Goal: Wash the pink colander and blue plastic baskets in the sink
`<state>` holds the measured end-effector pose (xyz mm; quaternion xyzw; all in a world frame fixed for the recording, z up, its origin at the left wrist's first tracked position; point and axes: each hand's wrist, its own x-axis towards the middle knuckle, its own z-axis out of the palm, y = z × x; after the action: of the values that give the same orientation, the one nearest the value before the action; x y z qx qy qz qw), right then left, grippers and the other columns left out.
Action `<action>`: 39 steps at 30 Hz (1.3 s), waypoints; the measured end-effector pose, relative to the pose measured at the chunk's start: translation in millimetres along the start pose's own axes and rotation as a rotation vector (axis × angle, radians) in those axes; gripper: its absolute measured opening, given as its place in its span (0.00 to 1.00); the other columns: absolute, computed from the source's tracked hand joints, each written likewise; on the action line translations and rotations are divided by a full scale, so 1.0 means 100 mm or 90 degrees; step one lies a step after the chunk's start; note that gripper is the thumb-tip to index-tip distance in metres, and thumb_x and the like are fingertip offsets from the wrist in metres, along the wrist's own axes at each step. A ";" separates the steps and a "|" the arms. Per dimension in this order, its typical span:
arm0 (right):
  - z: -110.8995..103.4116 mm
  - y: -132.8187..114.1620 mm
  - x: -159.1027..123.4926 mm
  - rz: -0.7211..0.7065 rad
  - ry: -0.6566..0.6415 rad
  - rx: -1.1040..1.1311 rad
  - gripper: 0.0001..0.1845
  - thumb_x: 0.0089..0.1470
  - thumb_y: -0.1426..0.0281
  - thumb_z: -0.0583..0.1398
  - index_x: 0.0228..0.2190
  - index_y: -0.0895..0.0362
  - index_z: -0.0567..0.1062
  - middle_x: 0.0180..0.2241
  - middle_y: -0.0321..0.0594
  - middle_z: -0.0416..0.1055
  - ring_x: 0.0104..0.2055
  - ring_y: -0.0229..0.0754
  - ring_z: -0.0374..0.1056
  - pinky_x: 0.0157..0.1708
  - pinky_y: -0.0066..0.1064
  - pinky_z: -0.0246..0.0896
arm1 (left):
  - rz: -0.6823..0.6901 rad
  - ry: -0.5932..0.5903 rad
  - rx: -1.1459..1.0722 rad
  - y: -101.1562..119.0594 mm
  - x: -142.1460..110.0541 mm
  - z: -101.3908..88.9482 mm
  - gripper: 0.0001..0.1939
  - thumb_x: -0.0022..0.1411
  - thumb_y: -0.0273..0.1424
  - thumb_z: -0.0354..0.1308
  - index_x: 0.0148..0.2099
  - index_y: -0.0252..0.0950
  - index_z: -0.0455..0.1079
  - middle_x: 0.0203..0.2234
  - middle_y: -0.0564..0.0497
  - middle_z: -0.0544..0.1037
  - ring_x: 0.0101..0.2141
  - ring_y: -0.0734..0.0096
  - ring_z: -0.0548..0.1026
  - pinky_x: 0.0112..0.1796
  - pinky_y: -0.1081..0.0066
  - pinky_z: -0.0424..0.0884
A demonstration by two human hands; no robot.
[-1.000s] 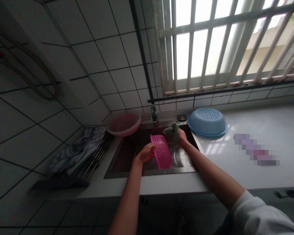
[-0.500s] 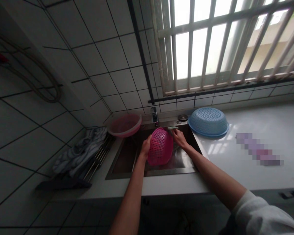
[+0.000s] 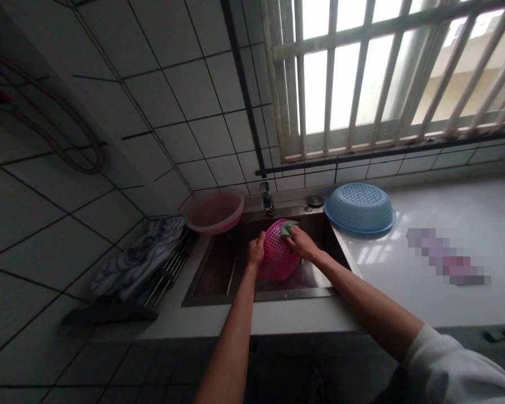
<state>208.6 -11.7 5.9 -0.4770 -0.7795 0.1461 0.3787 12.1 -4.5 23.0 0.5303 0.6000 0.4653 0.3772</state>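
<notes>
A bright pink perforated colander (image 3: 275, 255) is held over the steel sink (image 3: 219, 269), its rounded underside turned up toward me. My left hand (image 3: 256, 249) grips its left rim. My right hand (image 3: 301, 244) presses a green cloth (image 3: 287, 228) against the top of the colander's underside. Both forearms reach in from the bottom of the view.
A tap (image 3: 267, 199) stands behind the sink. A pale pink basin (image 3: 214, 213) sits at the sink's back left, and a blue colander (image 3: 359, 207) lies upside down on the white counter (image 3: 446, 213) at right. A patterned cloth (image 3: 138, 258) lies on a rack to the left.
The pink colander turned from edge-on to underside up. My right hand brought the green cloth down from near the tap onto the colander.
</notes>
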 end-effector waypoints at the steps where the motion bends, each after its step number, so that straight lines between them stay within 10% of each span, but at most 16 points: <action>1: -0.01 0.00 -0.01 0.011 0.003 -0.001 0.16 0.67 0.68 0.57 0.53 0.61 0.75 0.55 0.56 0.73 0.62 0.52 0.66 0.64 0.48 0.59 | 0.002 -0.004 0.000 -0.01 0.00 0.00 0.36 0.56 0.67 0.54 0.20 0.37 0.64 0.15 0.54 0.64 0.22 0.72 0.62 0.25 0.70 0.56; 7: 0.10 -0.34 -0.08 -0.271 -0.050 -0.034 0.24 0.61 0.71 0.62 0.59 0.57 0.72 0.64 0.52 0.66 0.72 0.52 0.52 0.73 0.51 0.44 | 0.033 0.021 -0.011 -0.07 0.06 -0.04 0.38 0.54 0.68 0.54 0.22 0.35 0.68 0.17 0.53 0.67 0.25 0.71 0.63 0.28 0.70 0.58; 15: 0.08 -0.13 -0.07 -0.075 -0.011 -0.057 0.20 0.65 0.63 0.63 0.54 0.59 0.74 0.59 0.57 0.70 0.67 0.56 0.62 0.68 0.51 0.53 | 0.015 0.091 0.200 0.10 -0.18 -0.04 0.21 0.68 0.48 0.55 0.30 0.38 0.74 0.28 0.44 0.78 0.37 0.56 0.76 0.36 0.68 0.63; 19: 0.16 -0.33 -0.11 -0.151 -0.029 -0.055 0.19 0.63 0.66 0.64 0.54 0.59 0.73 0.58 0.56 0.70 0.66 0.56 0.61 0.68 0.51 0.52 | 0.038 0.137 0.146 0.20 -0.27 -0.03 0.07 0.65 0.38 0.59 0.39 0.43 0.76 0.42 0.40 0.82 0.53 0.50 0.75 0.48 0.66 0.66; 23: 0.13 -0.41 -0.11 -0.242 -0.080 -0.014 0.18 0.61 0.67 0.64 0.52 0.55 0.75 0.56 0.50 0.72 0.65 0.54 0.62 0.68 0.50 0.52 | -0.076 0.106 0.099 0.22 -0.14 -0.07 0.15 0.65 0.44 0.58 0.30 0.42 0.74 0.38 0.35 0.83 0.55 0.44 0.76 0.50 0.62 0.67; 30: 0.12 0.00 -0.05 0.042 -0.029 0.021 0.14 0.69 0.65 0.56 0.48 0.57 0.77 0.50 0.50 0.76 0.55 0.50 0.71 0.59 0.45 0.64 | -0.083 0.123 0.180 0.04 0.00 -0.19 0.24 0.65 0.51 0.56 0.25 0.40 0.75 0.30 0.36 0.82 0.44 0.45 0.80 0.40 0.64 0.66; 36: 0.18 -0.44 -0.11 -0.257 -0.058 -0.030 0.16 0.65 0.72 0.59 0.53 0.53 0.77 0.63 0.48 0.68 0.72 0.50 0.53 0.72 0.53 0.45 | 0.003 0.108 0.096 -0.09 0.09 -0.11 0.26 0.65 0.51 0.55 0.27 0.35 0.76 0.25 0.44 0.80 0.32 0.58 0.76 0.33 0.69 0.63; 39: 0.10 -0.40 -0.06 -0.266 -0.062 -0.016 0.17 0.66 0.71 0.59 0.54 0.51 0.77 0.65 0.44 0.67 0.72 0.50 0.54 0.72 0.51 0.45 | 0.036 0.099 0.080 -0.11 0.12 -0.07 0.27 0.66 0.52 0.53 0.28 0.34 0.75 0.23 0.47 0.78 0.29 0.63 0.73 0.32 0.70 0.62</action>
<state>177.3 -35.8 19.8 -0.3020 -0.8808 0.0772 0.3565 0.3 6.3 14.9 0.5317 0.6404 0.4770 0.2824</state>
